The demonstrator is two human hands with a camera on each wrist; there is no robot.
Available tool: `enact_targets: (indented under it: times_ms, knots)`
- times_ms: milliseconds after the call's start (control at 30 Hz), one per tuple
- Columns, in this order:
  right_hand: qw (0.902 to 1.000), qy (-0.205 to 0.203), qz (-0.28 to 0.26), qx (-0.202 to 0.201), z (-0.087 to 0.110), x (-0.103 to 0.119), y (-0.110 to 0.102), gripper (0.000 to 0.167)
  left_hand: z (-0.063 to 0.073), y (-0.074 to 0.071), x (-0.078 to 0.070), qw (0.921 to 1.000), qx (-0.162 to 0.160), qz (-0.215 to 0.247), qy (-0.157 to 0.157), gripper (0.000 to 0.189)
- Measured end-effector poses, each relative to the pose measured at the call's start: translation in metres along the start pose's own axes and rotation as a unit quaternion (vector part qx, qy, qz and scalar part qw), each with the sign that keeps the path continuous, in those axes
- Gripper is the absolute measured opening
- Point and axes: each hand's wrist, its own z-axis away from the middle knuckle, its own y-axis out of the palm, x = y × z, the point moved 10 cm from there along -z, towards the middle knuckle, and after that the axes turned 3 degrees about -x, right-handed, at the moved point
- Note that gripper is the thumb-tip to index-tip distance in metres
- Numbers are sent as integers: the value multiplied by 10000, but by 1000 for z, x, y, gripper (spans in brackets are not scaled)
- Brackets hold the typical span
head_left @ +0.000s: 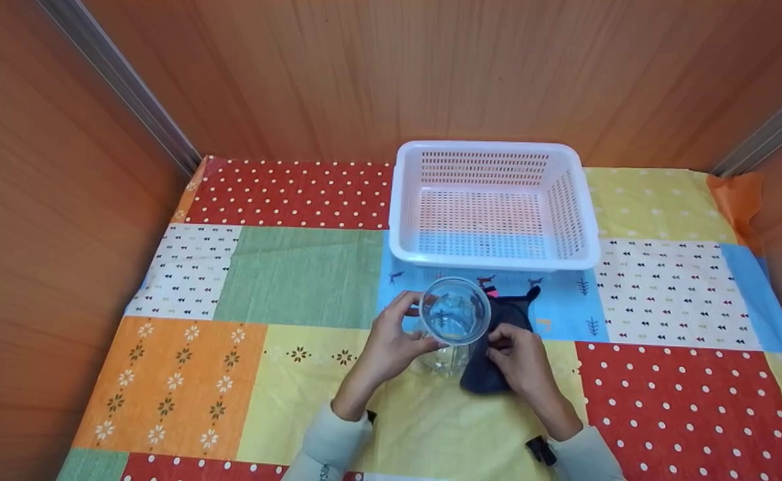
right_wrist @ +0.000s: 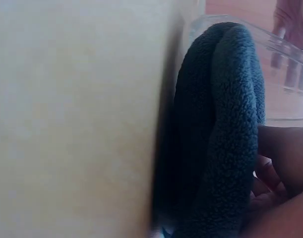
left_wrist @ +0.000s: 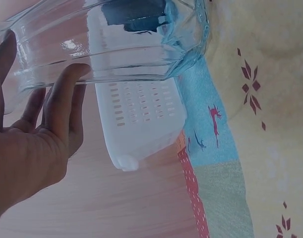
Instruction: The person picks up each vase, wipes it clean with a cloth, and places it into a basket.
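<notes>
My left hand (head_left: 394, 337) grips a clear glass cup (head_left: 456, 321) from its left side, fingers and thumb around the upper part. The cup stands with its round mouth facing up toward the head camera. In the left wrist view the faceted glass wall (left_wrist: 136, 54) shows, with fingers against it. Just right of the cup, my right hand (head_left: 523, 357) pinches a dark blue-grey cloth (head_left: 484, 374) between thumb and fingers. Up close in the right wrist view, the fluffy cloth (right_wrist: 230, 109) is folded over and hides part of the cup.
A white perforated plastic basket (head_left: 494, 260) sits behind the hands. A patchwork-patterned tablecloth (head_left: 304, 274) covers the table. Wood-grain panels (head_left: 391, 73) rise at the back and on both sides.
</notes>
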Motion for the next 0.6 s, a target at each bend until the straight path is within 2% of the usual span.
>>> enact_targets:
  times_ms: [367, 600]
  knots:
    - [10000, -72, -26, -25, 0, 1, 0, 22, 0, 0, 0, 9999, 41, 71, -98, 55]
    - [9995, -195, -188, -163, 3, 14, -8, 21, 1, 1, 1, 10000, 30, 1, -76, 54]
